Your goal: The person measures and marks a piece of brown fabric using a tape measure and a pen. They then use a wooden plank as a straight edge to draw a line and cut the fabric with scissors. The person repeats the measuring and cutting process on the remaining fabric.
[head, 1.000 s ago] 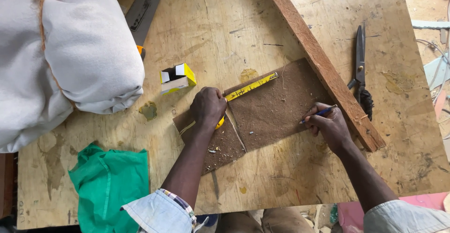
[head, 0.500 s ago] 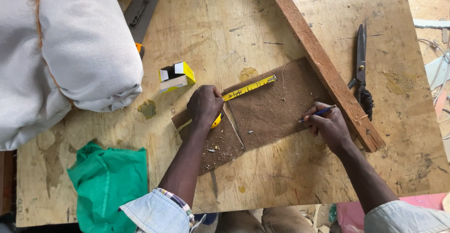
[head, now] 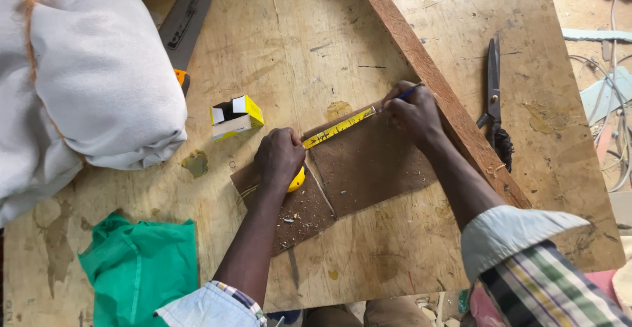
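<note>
Brown board [head: 368,169] — flat on your tabletop [head: 296,37], yellow tape measure [head: 339,128] stretched along its top edge. Your left hand [head: 280,157] closes over the tape's case; your right hand [head: 411,111] pinches a pen [head: 407,93] at the tape's far end — beside the wooden plank [head: 454,120].

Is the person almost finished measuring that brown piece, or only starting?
Midway, probably. Done: the yellow tape measure is stretched along the brown sheet's top edge, its case pinned by the left hand. In hand: the right hand puts a pen at the tape's end. Left: no cut shows; the scissors lie untouched.
</note>
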